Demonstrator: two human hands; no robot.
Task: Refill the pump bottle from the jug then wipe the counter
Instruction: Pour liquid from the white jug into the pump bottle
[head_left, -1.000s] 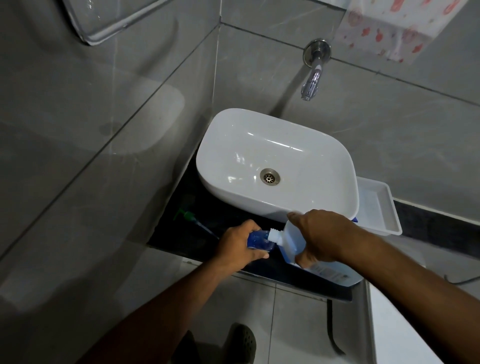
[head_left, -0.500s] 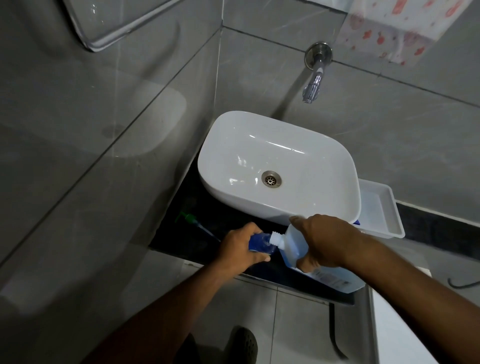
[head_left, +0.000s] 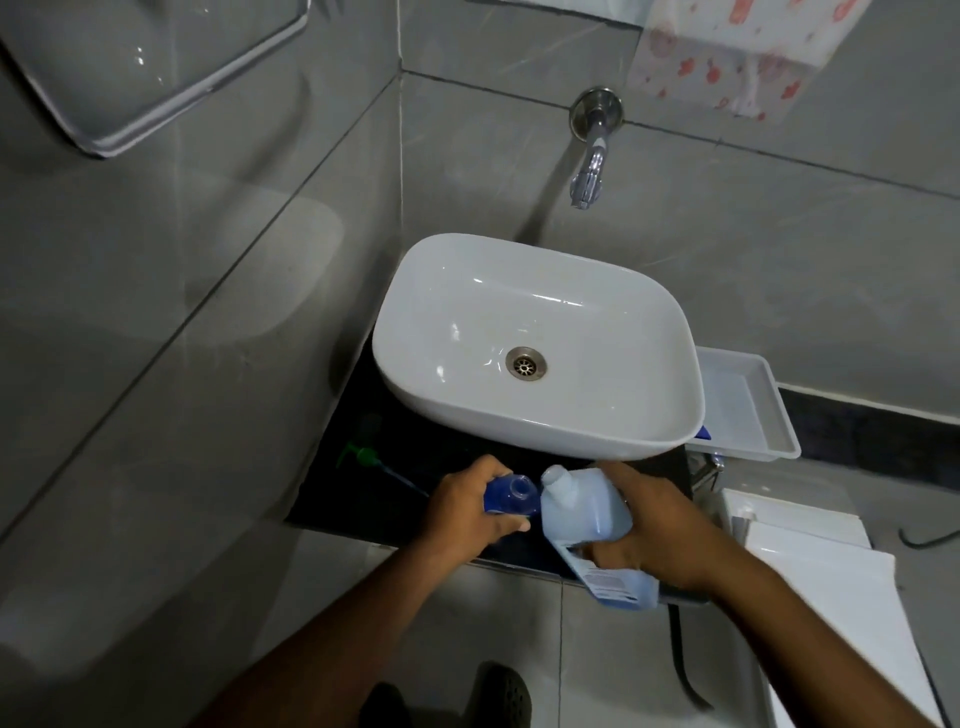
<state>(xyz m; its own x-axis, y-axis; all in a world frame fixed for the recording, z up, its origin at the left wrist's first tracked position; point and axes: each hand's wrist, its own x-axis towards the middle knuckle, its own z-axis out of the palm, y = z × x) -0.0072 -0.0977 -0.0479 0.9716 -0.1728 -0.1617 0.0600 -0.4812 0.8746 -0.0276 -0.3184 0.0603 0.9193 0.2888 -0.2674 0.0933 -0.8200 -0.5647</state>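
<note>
Head view: jug (head_left: 582, 512), tipped into the pump bottle (head_left: 511, 495) earlier, is now drawn back; bottle mouth uncapped, blue; left hand (head_left: 470, 512) and right hand (head_left: 657, 525) fingers are wrapped around each.

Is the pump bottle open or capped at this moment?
Open. The pump bottle, held in the left hand, shows a bare round mouth; the green pump head lies apart on the counter.

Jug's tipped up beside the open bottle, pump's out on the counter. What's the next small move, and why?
Probably set the jug upright on the counter. The right hand holds its spout clear of the bottle mouth, with no stream visible, so pouring looks finished. That frees the hand for the green pump while the left hand steadies the bottle.
</note>
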